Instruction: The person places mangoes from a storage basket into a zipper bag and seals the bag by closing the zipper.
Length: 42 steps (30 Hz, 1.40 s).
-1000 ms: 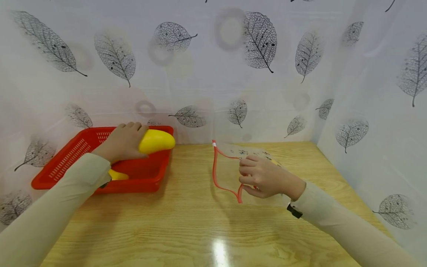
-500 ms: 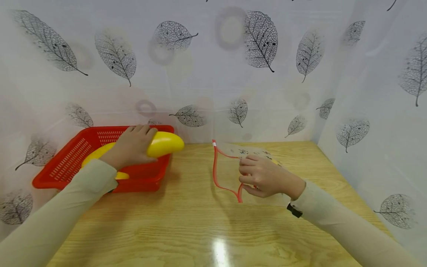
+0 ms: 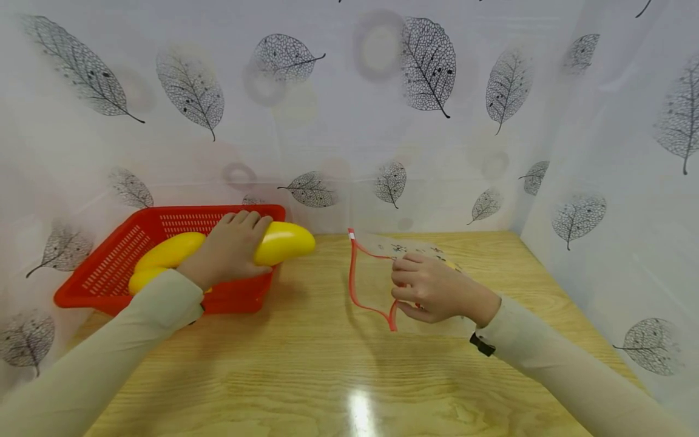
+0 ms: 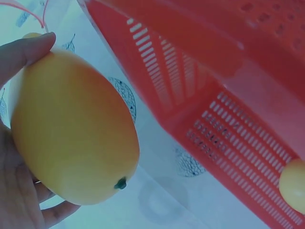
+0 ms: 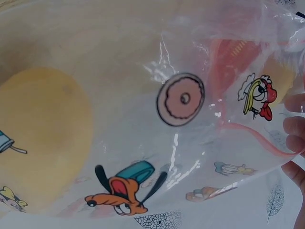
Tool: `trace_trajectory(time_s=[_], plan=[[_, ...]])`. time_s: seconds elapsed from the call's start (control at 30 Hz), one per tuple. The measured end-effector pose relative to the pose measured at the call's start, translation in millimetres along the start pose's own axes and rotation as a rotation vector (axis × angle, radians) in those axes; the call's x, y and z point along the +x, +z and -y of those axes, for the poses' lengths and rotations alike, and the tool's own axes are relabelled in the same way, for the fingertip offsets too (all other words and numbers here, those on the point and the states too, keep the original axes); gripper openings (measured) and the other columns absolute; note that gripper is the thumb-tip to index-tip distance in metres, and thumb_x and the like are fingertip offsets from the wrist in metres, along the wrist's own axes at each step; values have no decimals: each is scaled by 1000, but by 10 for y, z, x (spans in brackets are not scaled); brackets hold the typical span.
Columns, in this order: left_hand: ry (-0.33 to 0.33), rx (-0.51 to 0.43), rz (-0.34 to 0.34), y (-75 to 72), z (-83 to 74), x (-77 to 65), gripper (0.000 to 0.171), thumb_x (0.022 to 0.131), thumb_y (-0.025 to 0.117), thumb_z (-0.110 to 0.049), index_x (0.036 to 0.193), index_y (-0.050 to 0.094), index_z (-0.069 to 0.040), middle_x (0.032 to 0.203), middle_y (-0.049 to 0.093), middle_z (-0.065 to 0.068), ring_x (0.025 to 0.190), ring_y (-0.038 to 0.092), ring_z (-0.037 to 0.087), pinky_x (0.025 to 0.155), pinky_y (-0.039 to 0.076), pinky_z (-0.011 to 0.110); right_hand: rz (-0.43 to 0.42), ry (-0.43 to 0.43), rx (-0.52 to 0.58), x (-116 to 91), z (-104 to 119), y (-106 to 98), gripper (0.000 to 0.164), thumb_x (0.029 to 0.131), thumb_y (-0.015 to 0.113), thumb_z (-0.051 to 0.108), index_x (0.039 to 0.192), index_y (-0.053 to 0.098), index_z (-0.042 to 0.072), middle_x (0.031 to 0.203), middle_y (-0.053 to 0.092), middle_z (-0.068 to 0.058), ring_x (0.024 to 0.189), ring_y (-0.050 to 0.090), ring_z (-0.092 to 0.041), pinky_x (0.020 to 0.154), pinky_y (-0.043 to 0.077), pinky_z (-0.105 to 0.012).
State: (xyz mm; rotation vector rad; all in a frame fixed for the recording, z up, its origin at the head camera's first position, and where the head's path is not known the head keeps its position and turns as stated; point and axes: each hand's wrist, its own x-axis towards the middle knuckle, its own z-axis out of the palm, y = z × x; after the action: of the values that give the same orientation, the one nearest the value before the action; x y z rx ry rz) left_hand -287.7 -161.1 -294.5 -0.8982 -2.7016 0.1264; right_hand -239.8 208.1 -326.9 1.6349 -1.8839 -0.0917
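Red basket (image 3: 235, 303): at least two yellow fruits (image 3: 170, 250) left inside | left hand (image 3: 229, 250): gripping a mango (image 3: 285, 243) by the basket's right end, not yet bagged | clear bag (image 5: 133, 143): mouth open, one fruit (image 5: 50, 124) visibly in | right hand (image 3: 437, 288): pinching bag's edge

The person wears long sleeves in a pale cream colour, slightly greenish; the left sleeve (image 3: 109, 349) and the right sleeve (image 3: 573, 358) look alike. The cloth is plain, with some soft folds. Both left hand (image 3: 232, 249) and right hand (image 3: 437, 288) are bare. At the right cuff (image 3: 496, 318) there is a small black block (image 3: 483, 345), rather rectangular. At the left cuff (image 3: 182, 290) only a dark piece (image 3: 202, 308) shows, its shape mostly hidden.
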Motion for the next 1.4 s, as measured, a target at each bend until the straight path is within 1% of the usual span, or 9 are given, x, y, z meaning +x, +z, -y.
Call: trace_trajectory(time_s=[0.2, 0.27, 0.37, 0.57, 0.7, 0.83, 1.1, 1.27, 1.4], plan=[[37, 25, -52, 15, -91, -6, 74, 69, 74, -42, 122, 48, 3, 107, 56, 17, 101, 50, 33, 92, 42, 51, -15, -6, 2, -6, -3, 12, 34, 95, 35, 26, 68, 54, 17, 69, 49, 3, 71, 45, -16, 69, 41, -31], [40, 27, -58, 23, -119, -6, 74, 68, 74, -41, 122, 48, 2, 106, 56, 17, 101, 50, 33, 92, 43, 51, -17, -9, 2, -5, -2, 13, 34, 95, 35, 25, 68, 54, 17, 69, 48, 2, 71, 44, -16, 69, 41, -31], [38, 23, -53, 33, -162, -4, 76, 66, 77, -40, 123, 48, 1, 108, 55, 17, 102, 50, 33, 93, 43, 51, -17, -8, 3, -6, -4, 18, 34, 95, 36, 25, 68, 54, 17, 69, 48, 3, 71, 44, -15, 70, 41, -31], [43, 28, -33, 47, -247, 2, 82, 63, 79, -45, 125, 48, 0, 109, 55, 15, 103, 49, 32, 95, 42, 50, -25, -9, 4, 0, -4, 13, 34, 95, 36, 26, 68, 54, 17, 69, 48, 3, 70, 44, -15, 69, 41, -30], [51, 18, -27, 55, -301, 10, 83, 63, 79, -46, 125, 48, -1, 110, 55, 15, 104, 49, 32, 96, 42, 51, -9, -3, 5, 12, 1, -9, 34, 95, 36, 26, 68, 54, 18, 69, 49, 3, 70, 44, -15, 69, 41, -30], [58, 14, -30, 80, -351, 20, 82, 64, 79, -47, 124, 47, -2, 111, 56, 15, 104, 50, 32, 96, 42, 50, 7, 1, 4, 15, 3, -14, 34, 95, 35, 26, 69, 55, 18, 70, 49, 3, 71, 44, -16, 70, 40, -30], [67, 5, -37, 134, -448, 42, 85, 65, 78, -49, 127, 45, -2, 116, 57, 16, 106, 50, 32, 97, 42, 49, -13, -3, 3, 11, -5, -2, 34, 95, 36, 26, 68, 54, 18, 69, 49, 3, 70, 44, -16, 69, 41, -30], [74, 30, -52, 139, -473, 59, 85, 64, 77, -51, 126, 45, -3, 115, 57, 15, 105, 51, 31, 95, 43, 47, 15, 3, 0, 8, 0, -19, 33, 95, 36, 26, 69, 54, 18, 70, 50, 3, 71, 45, -16, 70, 41, -30], [75, 24, -53, 137, -493, 69, 84, 64, 78, -51, 126, 45, -3, 113, 57, 15, 104, 51, 31, 95, 42, 47, 28, 7, -3, 2, 3, -29, 33, 95, 35, 26, 69, 54, 18, 70, 50, 3, 72, 45, -16, 71, 40, -30]])
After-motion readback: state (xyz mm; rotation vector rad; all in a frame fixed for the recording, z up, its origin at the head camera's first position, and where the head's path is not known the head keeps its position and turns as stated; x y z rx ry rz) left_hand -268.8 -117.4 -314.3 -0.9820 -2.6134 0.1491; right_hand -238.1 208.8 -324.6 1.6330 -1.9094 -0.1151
